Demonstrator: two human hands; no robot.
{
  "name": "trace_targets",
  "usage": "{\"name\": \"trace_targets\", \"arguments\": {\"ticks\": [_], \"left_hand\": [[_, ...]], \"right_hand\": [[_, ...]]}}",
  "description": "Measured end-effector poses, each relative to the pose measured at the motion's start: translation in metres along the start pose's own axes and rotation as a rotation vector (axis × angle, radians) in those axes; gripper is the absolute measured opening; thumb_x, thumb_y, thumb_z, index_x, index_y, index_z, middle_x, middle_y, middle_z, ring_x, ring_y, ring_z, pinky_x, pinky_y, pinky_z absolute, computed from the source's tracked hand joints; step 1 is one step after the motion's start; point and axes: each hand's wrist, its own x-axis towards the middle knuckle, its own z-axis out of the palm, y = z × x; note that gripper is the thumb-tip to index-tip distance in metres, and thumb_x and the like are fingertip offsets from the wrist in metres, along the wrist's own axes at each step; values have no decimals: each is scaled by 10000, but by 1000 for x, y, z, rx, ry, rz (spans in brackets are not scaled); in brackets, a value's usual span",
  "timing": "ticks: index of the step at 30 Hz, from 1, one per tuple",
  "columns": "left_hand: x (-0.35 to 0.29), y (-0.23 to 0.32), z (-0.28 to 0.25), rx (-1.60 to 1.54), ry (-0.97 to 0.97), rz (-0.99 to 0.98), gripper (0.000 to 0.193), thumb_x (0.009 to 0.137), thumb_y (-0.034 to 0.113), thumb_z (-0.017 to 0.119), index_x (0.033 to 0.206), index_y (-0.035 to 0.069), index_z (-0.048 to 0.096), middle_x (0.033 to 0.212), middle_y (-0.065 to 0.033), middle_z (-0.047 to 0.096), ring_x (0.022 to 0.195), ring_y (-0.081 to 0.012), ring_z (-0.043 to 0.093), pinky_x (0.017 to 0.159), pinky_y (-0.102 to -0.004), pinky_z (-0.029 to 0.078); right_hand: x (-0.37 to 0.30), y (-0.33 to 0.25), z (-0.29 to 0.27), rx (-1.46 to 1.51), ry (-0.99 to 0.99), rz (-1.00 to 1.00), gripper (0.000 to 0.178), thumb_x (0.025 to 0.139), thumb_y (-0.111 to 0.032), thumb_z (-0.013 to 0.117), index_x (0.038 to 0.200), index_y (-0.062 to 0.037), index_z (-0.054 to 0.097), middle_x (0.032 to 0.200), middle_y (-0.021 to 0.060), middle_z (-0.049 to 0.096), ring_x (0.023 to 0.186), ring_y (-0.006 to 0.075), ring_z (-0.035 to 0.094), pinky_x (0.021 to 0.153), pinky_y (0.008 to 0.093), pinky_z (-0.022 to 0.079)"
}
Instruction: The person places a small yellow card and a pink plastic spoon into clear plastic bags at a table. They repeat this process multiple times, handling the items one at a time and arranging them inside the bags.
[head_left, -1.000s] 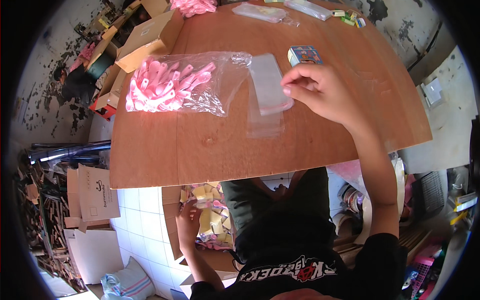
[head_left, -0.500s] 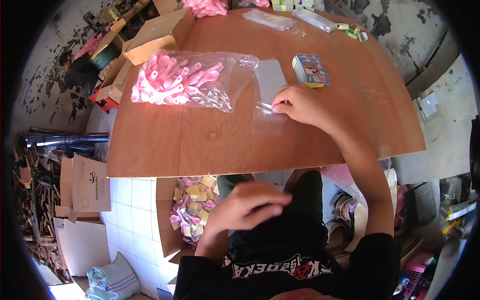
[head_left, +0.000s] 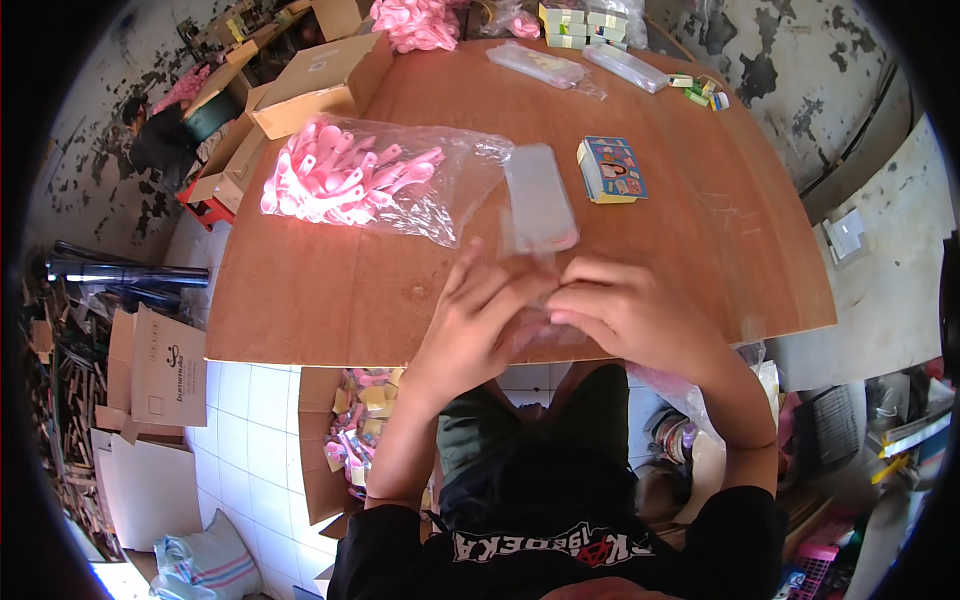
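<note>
Close to the table's near edge, my two hands work together on a clear plastic bag (head_left: 545, 328), which is thin and partly hidden by the fingers. My right hand (head_left: 632, 308) pinches it between thumb and fingers. My left hand (head_left: 478, 318) is closed at its other side, with the index finger raised. Just beyond the fingertips lies a flat stack of clear plastic bags (head_left: 540, 195). To its right sits a stack of blue printed cards (head_left: 613, 168) with yellowish edges. Left of the stack is a large clear bag of pink plastic spoons (head_left: 345, 178).
A cardboard box (head_left: 322, 82) stands at the table's far left. Along the far edge are pink spoons (head_left: 415, 22), packed bundles (head_left: 585, 25) and small green boxes (head_left: 700, 90). Below the near edge, an open carton (head_left: 320, 450) holds packed spoons. Another person (head_left: 165, 140) is at the far left.
My right hand has drawn a clear bag off the stack toward me. The left hand has risen from my lap to meet it, and both are now on the bag.
</note>
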Motion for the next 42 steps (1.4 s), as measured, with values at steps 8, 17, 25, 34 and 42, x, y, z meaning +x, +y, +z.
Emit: {"name": "trace_targets", "arguments": {"ticks": [8,17,25,34,42], "left_hand": [[-21,-6,17,-904,130,-486,329,838,-63,714,1143,-25,600,956,-80,687,887,-110,654,796,-271,539],[-16,-10,20,-1221,331,-733,180,931,65,662,1091,-17,650,878,-62,685,732,-100,621,611,-222,464],[-8,-12,17,-1129,221,-872,147,930,69,673,1012,-46,711,884,-57,718,797,-68,635,723,-208,503],[-5,3,13,-1122,189,-638,132,918,36,675,1012,-49,715,909,-72,726,826,-74,643,729,-222,513],[2,4,-2,-720,-121,-539,123,890,56,701,983,-23,710,791,-54,703,703,-103,648,599,-266,491]], "right_hand": [[4,95,-16,-180,264,184,165,850,-137,691,992,-58,718,974,127,685,926,327,666,790,402,526],[-9,132,-22,-179,226,350,217,831,-123,701,1042,-77,722,1026,111,703,885,319,666,763,394,530],[-5,38,-34,261,684,326,178,931,-115,675,971,57,696,812,38,660,706,52,545,595,229,438],[20,17,-26,321,577,250,144,897,-97,699,953,35,699,842,80,697,744,118,634,672,241,487],[17,2,-25,191,176,183,111,875,-58,703,937,33,707,826,64,651,729,115,588,609,251,458]]}}
